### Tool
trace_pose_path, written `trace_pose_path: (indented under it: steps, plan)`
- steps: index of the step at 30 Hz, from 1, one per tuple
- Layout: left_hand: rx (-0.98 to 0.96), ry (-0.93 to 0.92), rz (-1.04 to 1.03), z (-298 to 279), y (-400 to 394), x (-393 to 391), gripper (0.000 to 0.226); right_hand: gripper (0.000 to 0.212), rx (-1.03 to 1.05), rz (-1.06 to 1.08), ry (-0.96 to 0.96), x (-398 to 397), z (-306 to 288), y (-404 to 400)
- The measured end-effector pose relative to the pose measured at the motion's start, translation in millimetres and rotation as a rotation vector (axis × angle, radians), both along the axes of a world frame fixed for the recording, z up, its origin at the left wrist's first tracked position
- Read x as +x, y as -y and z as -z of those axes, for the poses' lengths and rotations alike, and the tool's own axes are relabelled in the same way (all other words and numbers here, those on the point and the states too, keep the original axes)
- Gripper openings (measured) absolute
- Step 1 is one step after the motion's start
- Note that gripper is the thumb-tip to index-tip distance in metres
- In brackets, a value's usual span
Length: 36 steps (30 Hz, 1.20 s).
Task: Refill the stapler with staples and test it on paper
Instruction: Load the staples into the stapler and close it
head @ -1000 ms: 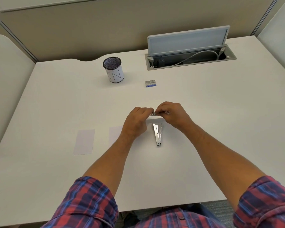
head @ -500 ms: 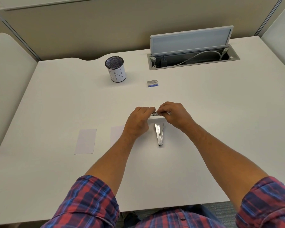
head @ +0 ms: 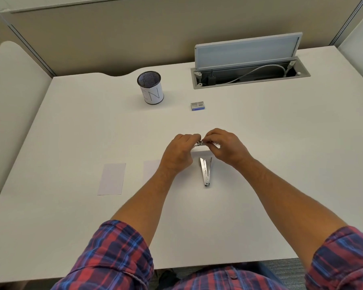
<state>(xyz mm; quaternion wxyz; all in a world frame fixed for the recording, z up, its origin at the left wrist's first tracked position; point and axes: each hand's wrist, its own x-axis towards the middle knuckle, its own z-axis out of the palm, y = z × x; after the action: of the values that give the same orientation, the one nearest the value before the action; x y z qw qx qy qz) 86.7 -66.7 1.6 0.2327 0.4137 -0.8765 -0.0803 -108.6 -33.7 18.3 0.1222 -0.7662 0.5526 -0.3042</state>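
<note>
A silver stapler (head: 205, 171) lies hinged open on the white desk, its two arms spread in a narrow V pointing away from me. Just beyond it, my left hand (head: 179, 152) and my right hand (head: 226, 146) meet above the desk. Both pinch a thin metallic strip of staples (head: 206, 144) held level between the fingertips. A slip of white paper (head: 112, 178) lies to the left. A second slip (head: 151, 169) is partly hidden under my left wrist. A small grey and blue staple box (head: 197, 106) sits farther back.
A black mesh pen cup (head: 150, 87) with a white label stands at the back, left of centre. An open cable hatch (head: 249, 76) with its lid raised sits at the back right. Partition walls border the desk's far side and left side.
Both hands stay together on the strip with only slight finger movement. The stapler has not moved. The view has shifted a little.
</note>
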Motion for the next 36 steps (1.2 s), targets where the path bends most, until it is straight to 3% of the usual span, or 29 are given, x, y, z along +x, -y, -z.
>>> trace_pose_path:
  steps: [15,24,36]
  plan:
    - [0.008,-0.018,-0.004,-2.7,-2.1,0.4,0.045,0.012,0.006,-0.024,-0.012,-3.7,-0.3,4.3]
    - [-0.006,-0.014,0.022,-4.6,-2.8,-1.0,0.043,0.009,-0.024,-0.073,-0.13,-4.6,4.2,9.6]
    - [-0.01,-0.02,0.003,-10.8,-2.4,-0.7,0.043,0.023,-0.093,-0.086,-0.142,-16.4,4.8,8.5]
